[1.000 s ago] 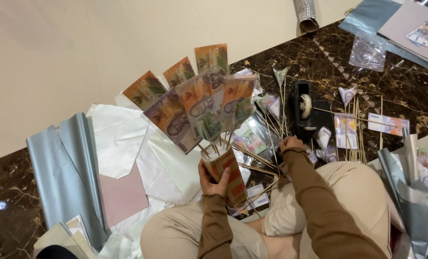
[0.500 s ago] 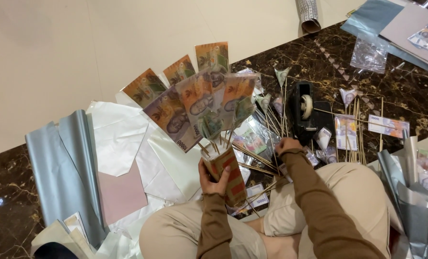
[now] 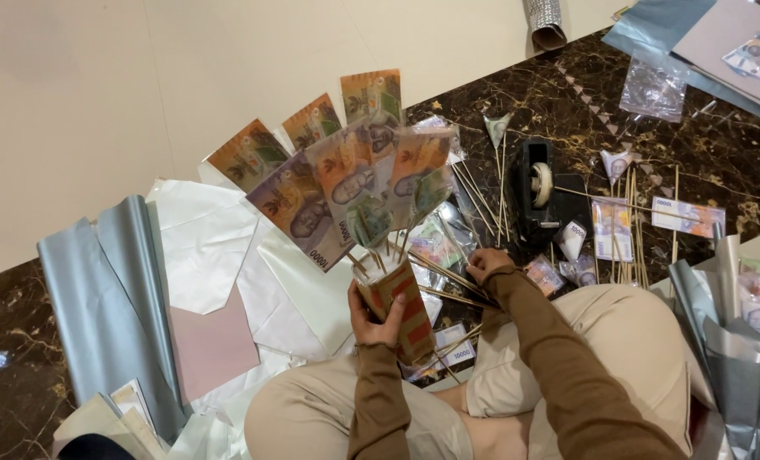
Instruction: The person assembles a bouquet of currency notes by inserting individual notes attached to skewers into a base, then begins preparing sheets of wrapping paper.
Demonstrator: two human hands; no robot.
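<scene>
Dark marble floor meets a plain cream wall

We look down on a glossy dark brown marble floor [image 3: 721,145] veined in pale gold, running in a diagonal band well beyond the fingers. Above and to the left of them, we see a smooth cream wall surface [image 3: 99,85], unmarked and evenly lit. We note soft, diffuse light, with a small bluish glint on the marble at the far lower left.
</scene>
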